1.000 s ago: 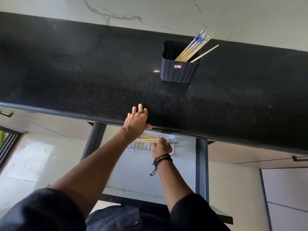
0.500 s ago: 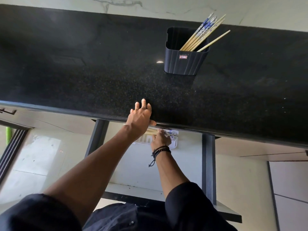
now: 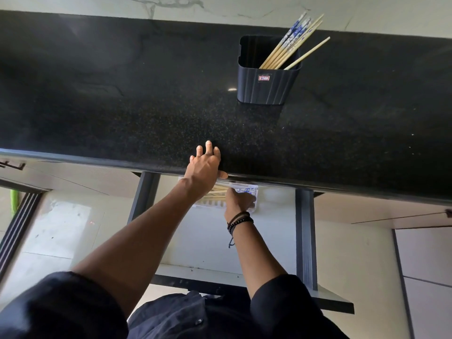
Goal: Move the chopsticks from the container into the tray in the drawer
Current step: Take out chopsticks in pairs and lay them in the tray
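Left hand (image 3: 205, 165) flat, fingers straight, on black speckled worktop (image 3: 122, 106), before dark ribbed plastic container (image 3: 265, 86). Right hand (image 3: 238, 200) over white slotted tray (image 3: 208, 204) in drawer (image 3: 276, 216); grip unclear. Bamboo chopsticks (image 3: 288, 52) lean in container, laid chopsticks (image 3: 219, 192) in tray. Lay parallel, ends aligned.

Grip of right hand (image 3: 238, 201) unclear, tray (image 3: 208, 205) apparently half-hidden.
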